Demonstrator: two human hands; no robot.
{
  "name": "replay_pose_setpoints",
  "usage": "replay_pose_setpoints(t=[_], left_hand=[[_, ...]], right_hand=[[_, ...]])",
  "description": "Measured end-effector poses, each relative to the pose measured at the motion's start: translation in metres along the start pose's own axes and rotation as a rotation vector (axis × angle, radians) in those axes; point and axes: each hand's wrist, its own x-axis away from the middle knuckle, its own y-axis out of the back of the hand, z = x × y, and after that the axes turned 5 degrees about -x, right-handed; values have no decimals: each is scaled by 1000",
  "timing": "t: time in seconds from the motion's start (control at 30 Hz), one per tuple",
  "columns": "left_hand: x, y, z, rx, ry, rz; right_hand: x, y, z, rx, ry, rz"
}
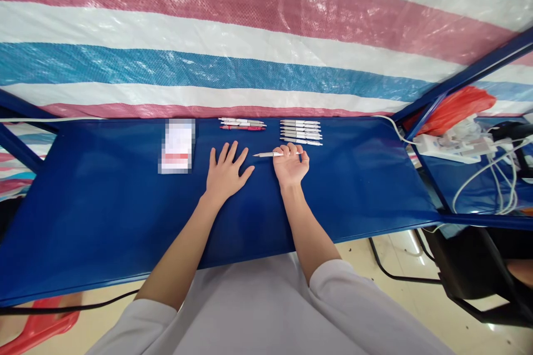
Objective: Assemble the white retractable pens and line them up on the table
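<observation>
Left hand [227,169]: spread wide, the back of it towards us, lying over the surface [125,216] with the thumb pointing towards the other hand; we see it holding nothing.
Right hand [290,165]: palm turned up, fingers curled over and gripping a white pen [266,154].
Held pen: lies crosswise in the curled fingers, its pointed tip aimed left and near the left thumb; any print on the barrel is too small for us to read.
Right-hand row of pens [300,128]: several white and grey pens laid parallel, just beyond the right hand; we cannot make out a brand on them.
Left-hand group: white pens [241,121] side by side with one red pen [242,127], which lies nearest us, beyond the left hand; their markings, too, are too fine to read.
Rectangular item [177,144]: white with a red band near its lower end, lying left of the left hand; the area is pixelated, so whatever it says is hidden from us.
Backdrop: a plastic sheet [233,72] striped red, white and blue rises behind the far edge.
Right side: a white power strip [449,147] with looping white cables [502,183], and a red plastic bag [456,111] just behind it.
Below: a black chair [470,266] to our right, a red plastic stool [45,324] to our left, on a pale tiled floor [358,258].
</observation>
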Motion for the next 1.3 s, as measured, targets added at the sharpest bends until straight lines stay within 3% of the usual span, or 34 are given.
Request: replay_pose_setpoints(t=[0.87,1.3], left_hand=[[1,-3,1,11,15,5],[1,-3,1,11,10,2]], right_hand=[[1,1,0,-101,-49,26],[0,0,-2,64,6,-6]])
